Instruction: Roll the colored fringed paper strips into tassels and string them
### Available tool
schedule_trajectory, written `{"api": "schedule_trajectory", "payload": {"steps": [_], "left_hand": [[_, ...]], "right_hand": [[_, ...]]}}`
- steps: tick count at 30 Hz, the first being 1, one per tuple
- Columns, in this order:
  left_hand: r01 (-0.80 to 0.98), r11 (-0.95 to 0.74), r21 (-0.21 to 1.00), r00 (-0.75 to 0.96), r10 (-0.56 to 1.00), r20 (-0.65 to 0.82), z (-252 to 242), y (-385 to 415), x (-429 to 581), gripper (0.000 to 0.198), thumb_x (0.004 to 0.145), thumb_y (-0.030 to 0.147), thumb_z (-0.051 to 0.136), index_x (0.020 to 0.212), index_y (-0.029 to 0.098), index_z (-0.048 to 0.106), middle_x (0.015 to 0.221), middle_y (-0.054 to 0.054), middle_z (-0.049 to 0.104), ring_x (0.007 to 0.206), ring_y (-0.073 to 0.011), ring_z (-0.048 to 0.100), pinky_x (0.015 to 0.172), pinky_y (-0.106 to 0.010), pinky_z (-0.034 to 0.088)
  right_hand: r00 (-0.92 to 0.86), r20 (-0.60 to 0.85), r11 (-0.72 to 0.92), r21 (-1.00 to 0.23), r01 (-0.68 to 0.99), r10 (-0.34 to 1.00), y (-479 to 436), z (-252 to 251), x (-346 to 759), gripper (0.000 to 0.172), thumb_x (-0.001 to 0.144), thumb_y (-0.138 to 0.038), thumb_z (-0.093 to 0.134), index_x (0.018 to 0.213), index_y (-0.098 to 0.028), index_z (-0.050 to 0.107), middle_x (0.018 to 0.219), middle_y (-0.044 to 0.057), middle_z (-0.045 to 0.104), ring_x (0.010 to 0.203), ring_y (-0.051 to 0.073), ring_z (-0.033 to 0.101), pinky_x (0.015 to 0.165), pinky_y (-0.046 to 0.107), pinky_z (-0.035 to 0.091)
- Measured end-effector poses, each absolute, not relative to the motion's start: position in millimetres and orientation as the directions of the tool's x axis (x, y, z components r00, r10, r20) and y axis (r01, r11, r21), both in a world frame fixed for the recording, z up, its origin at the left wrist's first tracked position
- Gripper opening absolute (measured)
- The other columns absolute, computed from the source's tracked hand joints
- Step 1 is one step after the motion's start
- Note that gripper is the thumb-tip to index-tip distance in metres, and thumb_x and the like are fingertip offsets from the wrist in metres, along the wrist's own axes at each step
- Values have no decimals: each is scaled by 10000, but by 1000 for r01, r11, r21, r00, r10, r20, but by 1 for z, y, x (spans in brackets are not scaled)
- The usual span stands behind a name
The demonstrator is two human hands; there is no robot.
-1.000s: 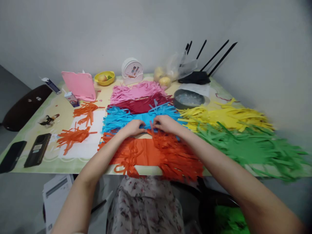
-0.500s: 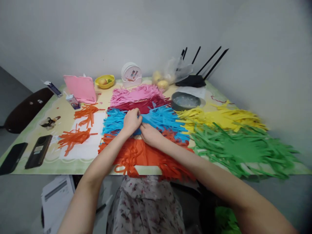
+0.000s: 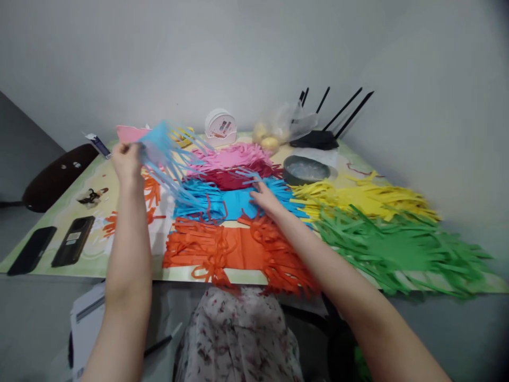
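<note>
My left hand is raised above the table's left side, closed on a blue fringed paper sheet that hangs blurred in the air. My right hand rests with fingers spread on the blue fringed paper stack lying on the table. In front of that stack lies an orange fringed paper sheet at the table's near edge. Behind it are dark red and pink fringed sheets.
Yellow and green fringed paper cover the right side. A grey bowl, a router, a bag of fruit and a round white holder stand at the back. Two phones lie at the left with orange scraps.
My left hand has lifted a blue fringed sheet off the stack and swung it up to the left. My right hand moved from the orange sheet's edge onto the blue stack.
</note>
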State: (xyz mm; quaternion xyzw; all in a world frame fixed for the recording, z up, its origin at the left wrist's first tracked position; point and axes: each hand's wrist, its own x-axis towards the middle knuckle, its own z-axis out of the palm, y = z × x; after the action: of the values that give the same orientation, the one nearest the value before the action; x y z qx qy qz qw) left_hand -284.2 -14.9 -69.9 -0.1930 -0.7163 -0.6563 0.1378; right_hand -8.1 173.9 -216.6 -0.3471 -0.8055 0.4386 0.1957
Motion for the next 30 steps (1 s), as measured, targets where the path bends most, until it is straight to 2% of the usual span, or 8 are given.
{"api": "schedule_trajectory", "payload": {"steps": [4,6,9,12,16,19,24,30], "left_hand": [[720,107,686,-685,-44,727,-19,-51,-250,245,737,207,716,648,179,490,641,41,460,678,-109,517,674,-286,424],[848,131,513,-528,125,840,-18,-60,-206,150,829,280,648,771,168,568,733,43,531,720,-98,544,695,-285,418],[917,75,392,-397,283,873,-43,-57,-138,57,810,191,607,778,180,560,770,16,590,744,-123,570,715,-291,452],[941,22,338,-300,519,800,-77,-43,-93,61,800,132,556,809,190,540,821,-26,615,816,-168,575,770,-309,461],[944,37,327,-254,714,652,-108,-31,-65,89,815,110,500,802,198,505,813,-50,606,800,-202,552,743,-322,460],[954,111,279,-260,768,585,-121,-30,-60,64,834,134,505,815,191,526,852,-78,624,845,-243,563,762,-361,468],[905,-15,426,-242,806,541,-131,-32,-81,307,771,66,499,1044,165,598,1091,-103,681,1037,-247,603,926,-380,470],[688,-80,721,-266,897,354,-122,-32,-107,230,722,88,468,850,162,644,751,4,668,679,-150,601,672,-244,465]], "right_hand": [[-693,-10,375,-835,402,721,167,-189,11,194,827,-180,531,918,-118,691,836,120,739,657,194,692,634,322,586],[-683,53,423,-819,388,729,148,-167,26,187,855,-254,561,776,-135,681,747,102,720,662,215,688,669,349,581],[-570,419,616,-761,203,707,100,-134,49,248,918,-338,519,1004,-169,680,965,106,731,869,241,696,801,388,567],[-447,785,888,-457,50,430,55,-117,57,487,874,-251,583,1354,-213,508,1319,131,607,1256,297,542,1041,497,452],[-562,760,942,-311,127,327,46,-130,45,675,821,-96,505,1474,-183,356,1494,141,444,1451,314,289,1136,557,333],[-566,732,925,-325,197,378,66,-145,43,547,765,-34,465,1293,-150,551,1312,133,610,1302,306,479,1099,519,388],[-632,668,917,-331,220,393,87,-140,65,403,744,-44,468,1064,-185,669,1008,91,732,973,281,645,949,453,492],[-747,499,811,-577,92,440,101,-112,84,391,686,-63,463,1007,-198,639,948,42,725,837,212,665,748,315,509]]}}
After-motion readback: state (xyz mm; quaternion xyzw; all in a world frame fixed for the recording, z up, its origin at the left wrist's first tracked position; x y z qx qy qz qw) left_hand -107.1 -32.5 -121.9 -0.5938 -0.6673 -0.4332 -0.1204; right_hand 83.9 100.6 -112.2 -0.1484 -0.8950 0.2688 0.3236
